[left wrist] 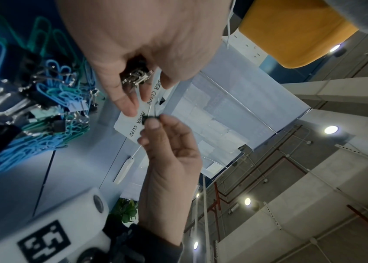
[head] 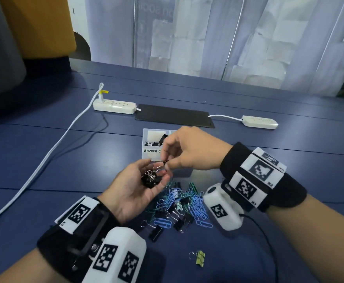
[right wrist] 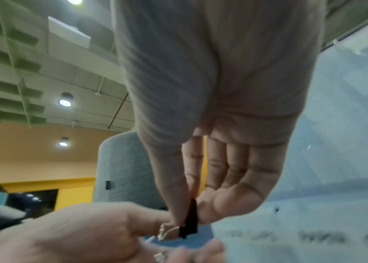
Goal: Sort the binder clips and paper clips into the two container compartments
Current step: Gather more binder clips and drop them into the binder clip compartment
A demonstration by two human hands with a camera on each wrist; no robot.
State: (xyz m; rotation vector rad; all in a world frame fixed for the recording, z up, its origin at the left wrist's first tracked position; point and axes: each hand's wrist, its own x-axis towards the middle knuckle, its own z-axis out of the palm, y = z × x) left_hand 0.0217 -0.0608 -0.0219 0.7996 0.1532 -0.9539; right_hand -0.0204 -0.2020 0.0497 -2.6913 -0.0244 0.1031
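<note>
My left hand point(head: 157, 174) lies palm up above the table and cups a small bunch of black binder clips point(head: 150, 178), which also show in its palm as binder clips point(left wrist: 137, 77). Just above its fingertips my right hand point(head: 166, 164) pinches one small black binder clip point(right wrist: 191, 220) between thumb and forefinger. Behind both hands stands the white two-compartment container point(head: 146, 139). Its left compartment, labelled for binder clips, holds several black ones. The right compartment is hidden by my right hand; its PAPER CLIPS label point(left wrist: 136, 125) shows. A mixed pile of clips point(head: 179, 205) lies near me.
A lone green binder clip point(head: 200, 258) lies close to the table's front. Beyond the container are a black mat point(head: 173, 115), two white power strips point(head: 114, 106) point(head: 260, 121) and a white cable point(head: 50, 152) running left. The table is dark blue.
</note>
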